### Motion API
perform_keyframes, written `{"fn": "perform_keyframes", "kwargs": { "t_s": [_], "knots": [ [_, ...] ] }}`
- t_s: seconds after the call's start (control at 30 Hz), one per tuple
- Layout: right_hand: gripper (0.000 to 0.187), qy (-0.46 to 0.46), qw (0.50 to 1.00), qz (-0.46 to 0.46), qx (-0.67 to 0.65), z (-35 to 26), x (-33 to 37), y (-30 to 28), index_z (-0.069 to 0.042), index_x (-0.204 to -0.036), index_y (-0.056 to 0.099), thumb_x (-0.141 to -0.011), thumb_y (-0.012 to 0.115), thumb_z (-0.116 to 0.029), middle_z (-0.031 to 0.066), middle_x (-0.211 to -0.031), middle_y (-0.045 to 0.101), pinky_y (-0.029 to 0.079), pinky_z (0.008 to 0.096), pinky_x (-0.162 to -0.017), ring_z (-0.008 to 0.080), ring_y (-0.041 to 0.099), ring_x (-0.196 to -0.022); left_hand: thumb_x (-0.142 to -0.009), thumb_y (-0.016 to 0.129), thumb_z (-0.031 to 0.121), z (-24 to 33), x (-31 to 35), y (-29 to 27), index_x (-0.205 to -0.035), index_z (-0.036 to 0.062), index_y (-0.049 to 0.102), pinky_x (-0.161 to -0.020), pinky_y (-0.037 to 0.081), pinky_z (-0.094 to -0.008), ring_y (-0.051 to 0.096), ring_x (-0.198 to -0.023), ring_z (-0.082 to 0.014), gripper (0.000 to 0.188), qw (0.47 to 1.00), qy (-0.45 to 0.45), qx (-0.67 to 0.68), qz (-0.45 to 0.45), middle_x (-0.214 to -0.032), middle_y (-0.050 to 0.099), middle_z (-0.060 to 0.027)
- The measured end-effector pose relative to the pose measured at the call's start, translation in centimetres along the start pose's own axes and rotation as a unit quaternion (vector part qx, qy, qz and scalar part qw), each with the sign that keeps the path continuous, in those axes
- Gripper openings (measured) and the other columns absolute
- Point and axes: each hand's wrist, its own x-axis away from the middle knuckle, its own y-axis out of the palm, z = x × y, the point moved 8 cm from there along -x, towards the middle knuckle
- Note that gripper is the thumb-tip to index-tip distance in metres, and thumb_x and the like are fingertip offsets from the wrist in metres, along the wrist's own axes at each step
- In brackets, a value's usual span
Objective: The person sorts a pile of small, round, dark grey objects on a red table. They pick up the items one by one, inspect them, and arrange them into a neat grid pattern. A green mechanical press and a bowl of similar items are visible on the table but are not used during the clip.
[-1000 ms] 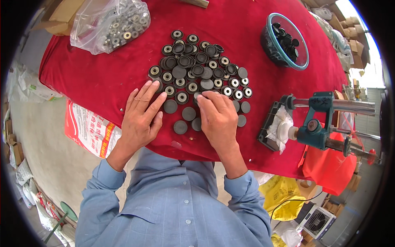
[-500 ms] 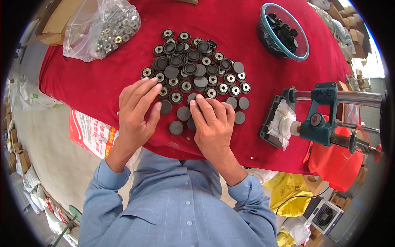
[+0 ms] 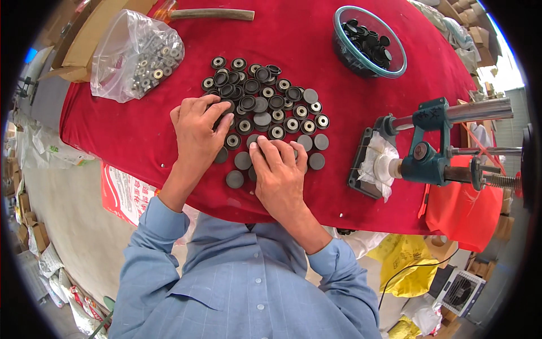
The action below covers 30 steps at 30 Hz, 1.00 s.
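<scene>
Black round caps and bearings seated in black caps [image 3: 292,125] lie in a loose pile on the red cloth [image 3: 135,133]. My left hand [image 3: 199,130] is at the pile's left edge, with its thumb and index finger bent around a black cap [image 3: 228,106]; its grip is partly hidden. My right hand [image 3: 279,176] lies palm down at the near side, fingers stretched out and slightly apart over plain-side-up caps. One such cap [image 3: 253,140] touches its index fingertip. Another flat cap [image 3: 235,179] lies left of that hand. What its fingers cover is hidden.
A clear bag of bearings [image 3: 149,68] stands far left beside a cardboard box [image 3: 104,34]. A tube-like rod [image 3: 212,13] lies at the back. The clear bowl [image 3: 398,68] holds black caps. At right stands a green hand press [image 3: 429,141].
My left hand has moved toward the pile, and its fingers have bent around a cap. My right hand stays over the near caps. The whole view has shifted slightly.
</scene>
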Motion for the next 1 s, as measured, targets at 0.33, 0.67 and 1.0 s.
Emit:
{"fn": "perform_keyframes", "kwargs": {
  "t_s": [0.33,0.67,1.0],
  "knots": [
    [0.042,0.003,1.000,0.000,-0.007,0.3,0.4,0.2,-0.005,-0.126,0.078,-0.085,0.076,-0.014,0.0069,-0.134,0.069,0.038,0.0587,-0.117,0.0253,0.063,-0.124,-0.100,0.080,0.005,-3.2,1.8,0.0,-0.133,-0.0006,0.075,-0.096,0.058,-0.0314,0.073,-0.109,-0.0158,0.034,0.805,-0.284,0.519,-0.045,-0.122,0.080,-0.0091],
    [0.046,0.013,0.999,-0.010,-0.032,0.7,-0.1,-0.3,-0.010,-0.127,0.078,-0.082,0.073,0.001,0.0062,-0.134,0.070,0.041,0.0544,-0.116,0.0277,0.064,-0.123,-0.102,0.080,0.007,-5.3,4.7,-1.9,-0.133,-0.0007,0.075,-0.103,0.059,-0.0319,0.072,-0.118,-0.0176,0.033,0.785,-0.308,0.537,-0.033,-0.127,0.078,-0.0113],
    [0.040,0.046,0.997,0.019,-0.062,4.7,-3.3,-2.5,-0.008,-0.122,0.076,-0.083,0.073,0.002,0.0072,-0.123,0.072,0.045,0.0507,-0.110,0.0312,0.066,-0.116,-0.084,0.089,0.007,-1.3,3.7,-3.1,-0.117,0.0111,0.081,-0.096,0.048,-0.0425,0.067,-0.111,-0.0269,0.034,0.991,0.043,0.118,-0.040,-0.122,0.075,-0.0031]
  ]
}}
